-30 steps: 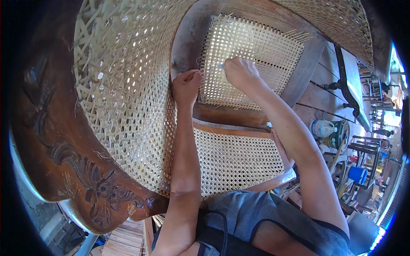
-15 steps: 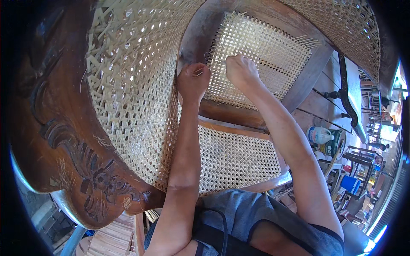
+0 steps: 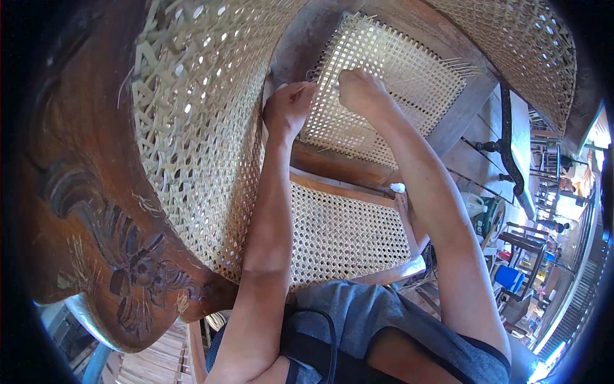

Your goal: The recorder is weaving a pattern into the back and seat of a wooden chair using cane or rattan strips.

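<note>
A square panel of woven cane [image 3: 358,137] fills the dark wooden frame [image 3: 332,160] in front of me, with loose strand ends [image 3: 462,67] sticking out at its far right corner. At the panel's left edge my left hand [image 3: 288,110] is closed, fingertips pinched on what looks like a thin cane strand. A small loop of strand [image 3: 311,75] stands out beside that hand. My right hand [image 3: 363,91] is closed in a fist just above the upper left part of the weave. Whatever its fingers hold is hidden.
A curved woven cane panel [image 3: 198,121] in a carved wooden frame [image 3: 96,192] rises at my left. Another cane panel [image 3: 352,237] lies closer to me. Far right are a pale jug [image 3: 475,205], a blue container [image 3: 510,278] and dark wooden furniture [image 3: 511,150].
Both hands have shifted slightly up and away across the view, and my left hand has turned so its palm shows less. The view itself has tilted a little.
</note>
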The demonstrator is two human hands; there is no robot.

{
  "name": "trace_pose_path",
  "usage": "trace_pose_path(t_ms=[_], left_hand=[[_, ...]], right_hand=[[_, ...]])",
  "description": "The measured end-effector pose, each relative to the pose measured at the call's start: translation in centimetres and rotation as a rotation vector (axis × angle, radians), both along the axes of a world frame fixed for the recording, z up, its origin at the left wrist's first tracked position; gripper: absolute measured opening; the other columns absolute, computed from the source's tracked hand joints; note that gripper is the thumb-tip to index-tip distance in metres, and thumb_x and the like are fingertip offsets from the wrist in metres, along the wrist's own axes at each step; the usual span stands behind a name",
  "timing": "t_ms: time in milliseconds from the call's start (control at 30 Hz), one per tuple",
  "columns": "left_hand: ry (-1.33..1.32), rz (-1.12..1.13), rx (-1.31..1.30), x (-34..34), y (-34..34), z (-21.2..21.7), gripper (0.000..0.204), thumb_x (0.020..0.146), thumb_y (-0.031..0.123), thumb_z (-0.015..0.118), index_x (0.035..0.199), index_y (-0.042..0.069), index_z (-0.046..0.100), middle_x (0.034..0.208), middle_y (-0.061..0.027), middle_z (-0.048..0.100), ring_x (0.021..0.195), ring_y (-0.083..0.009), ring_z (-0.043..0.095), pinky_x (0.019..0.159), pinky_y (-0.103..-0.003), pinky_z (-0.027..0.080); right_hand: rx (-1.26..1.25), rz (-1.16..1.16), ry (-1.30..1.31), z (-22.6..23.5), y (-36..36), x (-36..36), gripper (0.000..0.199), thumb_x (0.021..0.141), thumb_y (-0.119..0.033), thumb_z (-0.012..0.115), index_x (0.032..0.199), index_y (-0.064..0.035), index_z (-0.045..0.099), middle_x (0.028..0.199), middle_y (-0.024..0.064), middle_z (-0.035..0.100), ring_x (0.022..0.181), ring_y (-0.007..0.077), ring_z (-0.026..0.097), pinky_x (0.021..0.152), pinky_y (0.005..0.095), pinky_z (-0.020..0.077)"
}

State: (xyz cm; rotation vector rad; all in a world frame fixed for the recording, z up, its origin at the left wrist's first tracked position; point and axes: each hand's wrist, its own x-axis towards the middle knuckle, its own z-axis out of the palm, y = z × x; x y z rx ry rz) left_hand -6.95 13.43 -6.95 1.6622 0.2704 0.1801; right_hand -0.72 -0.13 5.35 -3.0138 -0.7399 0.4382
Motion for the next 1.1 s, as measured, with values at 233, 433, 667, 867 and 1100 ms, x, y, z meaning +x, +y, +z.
trace_pose_path(t_ms=[233, 433, 667, 867, 1100], left_hand=[[-0.133, 0.148, -0.163, -1.5, -0.4, 7.6, 0.043, 0.097, 0.039, 0.057, 0.113, -0.001, 0.063, 0.102, -0.0108, 0.068, 0.095, -0.0173, 0.063, 0.087, -0.03, 0.048], [-0.388, 0.109, 0.16, -1.5, -1.2, 13.1, 0.035, 0.102, 0.034, 0.05, 0.111, 0.004, 0.065, 0.099, -0.0092, 0.067, 0.09, -0.0196, 0.062, 0.08, -0.032, 0.047], [-0.051, -0.068, 0.485, -0.3, -0.3, 4.9, 0.018, 0.09, 0.022, 0.066, 0.099, 0.009, 0.075, 0.083, -0.0113, 0.069, 0.074, -0.0246, 0.066, 0.07, -0.034, 0.05], [-0.047, 0.003, 0.328, 0.5, -0.5, 0.8, 0.019, 0.084, 0.017, 0.073, 0.095, 0.002, 0.075, 0.077, -0.0016, 0.07, 0.07, -0.0059, 0.061, 0.066, -0.023, 0.05], [0.016, 0.047, 0.296, 1.0, -0.4, 0.3, 0.019, 0.077, 0.02, 0.073, 0.087, 0.004, 0.074, 0.079, -0.0056, 0.07, 0.073, -0.0129, 0.066, 0.069, -0.026, 0.051]], right_hand=[[-0.013, -0.143, 0.179, 0.9, -2.0, 0.2, 0.025, 0.085, -0.008, 0.052, 0.099, 0.0064, 0.066, 0.102, 0.0311, 0.065, 0.102, 0.041, 0.064, 0.092, 0.0464, 0.05], [0.121, -0.199, 0.228, -0.6, -7.4, -1.6, 0.027, 0.089, -0.013, 0.05, 0.105, 0.005, 0.064, 0.096, 0.0307, 0.066, 0.095, 0.0421, 0.065, 0.088, 0.0481, 0.0504], [0.17, -0.212, 0.062, 1.9, -6.5, -3.8, 0.029, 0.087, -0.002, 0.053, 0.114, -0.0045, 0.062, 0.087, 0.017, 0.07, 0.086, 0.0302, 0.071, 0.07, 0.0436, 0.0568], [0.133, -0.11, -0.031, -0.2, -4.7, -2.6, 0.015, 0.084, -0.002, 0.059, 0.094, -0.0016, 0.07, 0.091, 0.0173, 0.071, 0.085, 0.0306, 0.071, 0.071, 0.0407, 0.0593], [0.09, -0.049, -0.066, 0.2, -2.4, -2.2, 0.015, 0.083, -0.002, 0.057, 0.09, -0.0017, 0.071, 0.089, 0.0175, 0.071, 0.082, 0.0307, 0.071, 0.069, 0.0416, 0.0582]])
